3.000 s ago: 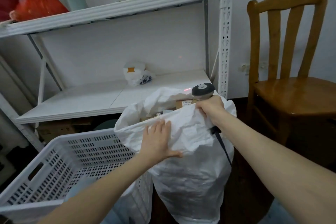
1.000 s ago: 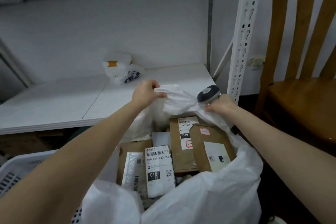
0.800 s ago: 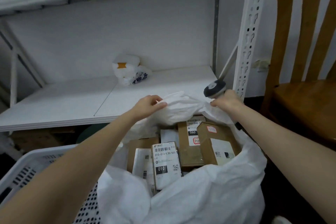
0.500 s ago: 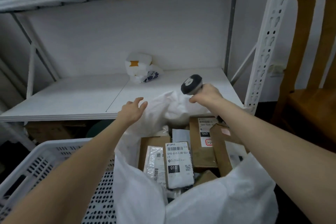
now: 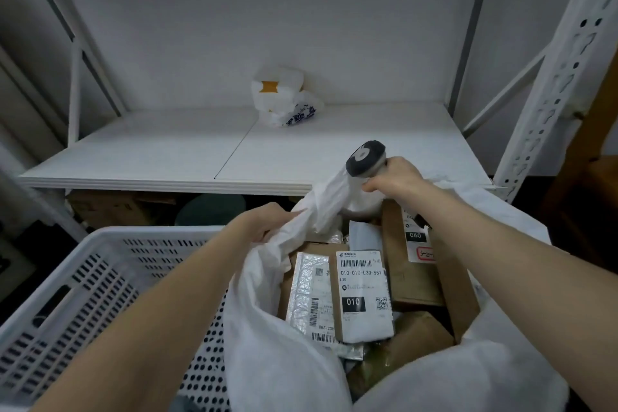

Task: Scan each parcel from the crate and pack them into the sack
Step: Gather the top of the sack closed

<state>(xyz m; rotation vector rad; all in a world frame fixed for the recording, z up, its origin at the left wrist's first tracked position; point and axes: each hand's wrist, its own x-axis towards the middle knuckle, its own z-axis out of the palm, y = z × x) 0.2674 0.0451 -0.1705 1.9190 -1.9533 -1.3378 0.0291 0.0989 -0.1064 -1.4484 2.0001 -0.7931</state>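
A white sack (image 5: 277, 358) stands open in front of me, filled with several parcels: brown boxes, a silver bubble mailer (image 5: 309, 294) and a white-labelled parcel marked 010 (image 5: 363, 298). My left hand (image 5: 264, 221) grips the sack's far-left rim. My right hand (image 5: 394, 177) holds a grey barcode scanner (image 5: 366, 157) and pinches the sack's far rim with it. The white perforated crate (image 5: 93, 281) sits to the left of the sack; its inside is mostly hidden by my left arm.
A white metal shelf (image 5: 234, 150) stands behind the sack, with a crumpled white plastic bag (image 5: 284, 97) at its back. The shelf's perforated upright (image 5: 548, 87) rises at right. A wooden chair (image 5: 595, 157) is at the far right edge.
My left hand went from open near the sack's rim to gripping it. My right hand, with the scanner, stays at the far rim. The camera has tilted down and closer.
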